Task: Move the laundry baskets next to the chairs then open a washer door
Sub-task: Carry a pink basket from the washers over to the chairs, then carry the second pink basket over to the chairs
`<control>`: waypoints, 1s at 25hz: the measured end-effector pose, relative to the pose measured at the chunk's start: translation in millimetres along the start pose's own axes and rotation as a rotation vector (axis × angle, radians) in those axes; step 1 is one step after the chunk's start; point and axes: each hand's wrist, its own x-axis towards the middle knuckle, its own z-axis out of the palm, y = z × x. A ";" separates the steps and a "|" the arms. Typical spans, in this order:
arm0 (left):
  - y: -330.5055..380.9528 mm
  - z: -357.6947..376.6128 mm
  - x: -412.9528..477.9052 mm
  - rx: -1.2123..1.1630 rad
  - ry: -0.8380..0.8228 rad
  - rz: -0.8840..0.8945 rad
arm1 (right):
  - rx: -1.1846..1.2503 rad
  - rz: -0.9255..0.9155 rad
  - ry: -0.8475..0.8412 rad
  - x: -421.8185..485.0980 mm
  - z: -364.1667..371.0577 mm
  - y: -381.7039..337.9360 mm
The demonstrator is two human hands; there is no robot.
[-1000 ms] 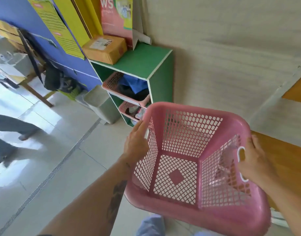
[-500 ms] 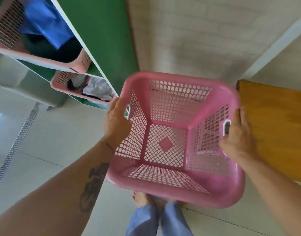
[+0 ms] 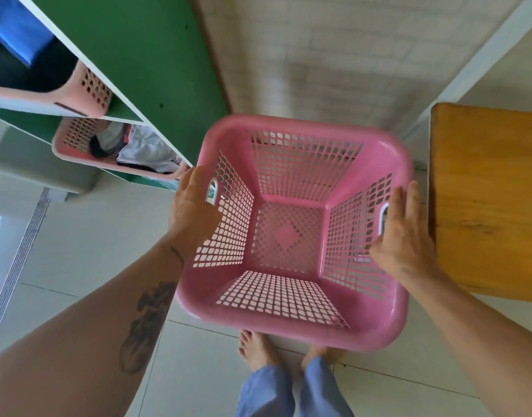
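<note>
The pink basket (image 3: 292,233) is held over the tiled floor (image 3: 78,245), between the green shelf (image 3: 132,55) on the left and the wooden chair seat (image 3: 487,200) on the right, with its right rim just beside the seat edge. For the step in hand, judged to be setting it down next to the chair, the basket is best kept level, lowered straight onto the tiles clear of the bare feet (image 3: 258,350) below, and released only once it rests flat. It is an empty, square, lattice-walled plastic tub with a thick rolled rim and an oval handle slot in each side. The left hand (image 3: 192,209) and the right hand (image 3: 400,233) are pressed flat against opposite sides at those slots, fingers extended rather than curled; whether any fingertip is hooked through a slot cannot be told.
</note>
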 end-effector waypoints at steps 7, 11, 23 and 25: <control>48.8 -44.5 -27.7 0.114 -0.189 -0.127 | 0.168 -0.063 -0.036 -31.8 -94.8 -12.8; 114.1 -100.2 -56.6 0.060 -0.314 0.018 | 0.218 -0.030 -0.077 -86.2 -184.9 -16.4; 397.2 -180.0 -203.8 0.172 -0.555 0.757 | 0.497 0.326 0.179 -330.0 -370.5 112.1; 449.7 -163.1 -244.3 0.149 -0.588 0.858 | 0.529 0.391 0.254 -370.0 -382.0 154.9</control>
